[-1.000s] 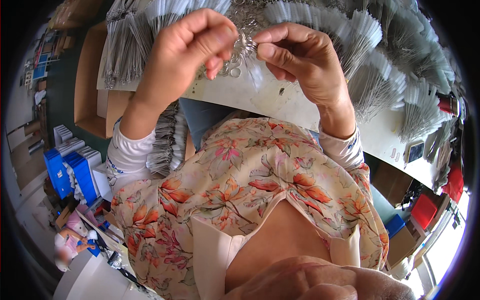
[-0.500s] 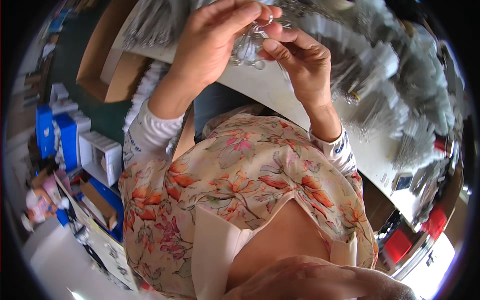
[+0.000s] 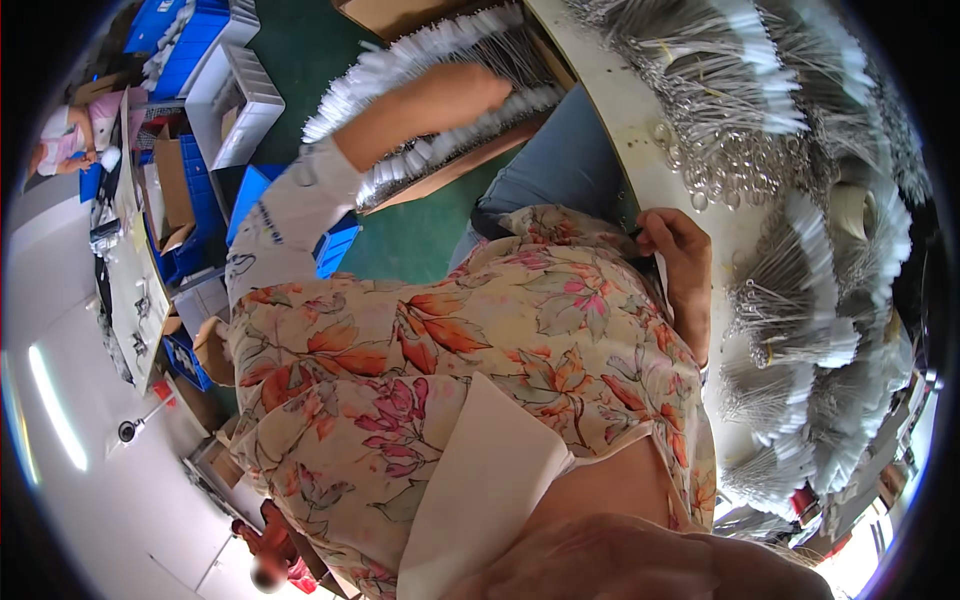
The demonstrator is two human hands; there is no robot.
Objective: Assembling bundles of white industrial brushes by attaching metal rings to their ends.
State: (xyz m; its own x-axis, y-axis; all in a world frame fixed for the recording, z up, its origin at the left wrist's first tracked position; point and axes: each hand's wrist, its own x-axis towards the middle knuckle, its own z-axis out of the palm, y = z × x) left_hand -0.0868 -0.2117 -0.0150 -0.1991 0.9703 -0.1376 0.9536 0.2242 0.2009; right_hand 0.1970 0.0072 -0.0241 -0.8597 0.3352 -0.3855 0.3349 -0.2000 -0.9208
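Observation:
My left hand (image 3: 465,92) stretches over an open carton (image 3: 440,170) beside my leg, packed with thin wire-stemmed brushes (image 3: 430,50) with white bristle ends. Its fingers are smeared and partly hidden, so I cannot tell whether it grips a brush. At the near table edge is my right hand (image 3: 685,255), with thumb and fingers drawn together. Something small and dark shows at its fingertips, too unclear to name. On the table (image 3: 630,130) next to it lie heaped bundles of similar brushes (image 3: 720,110), their wire ends looped into rings.
More brush bundles (image 3: 790,300) cover the table to the right, around a pale roll (image 3: 850,210). A white crate (image 3: 232,105) and blue bins (image 3: 200,45) stand at the left. Another person (image 3: 75,135) sits at a far-left bench; a second (image 3: 275,550) is lower left.
My hands, earlier together over the table with wire rings between their fingers, have parted. My left hand moved to the carton, my right to the table edge. The view has swung left.

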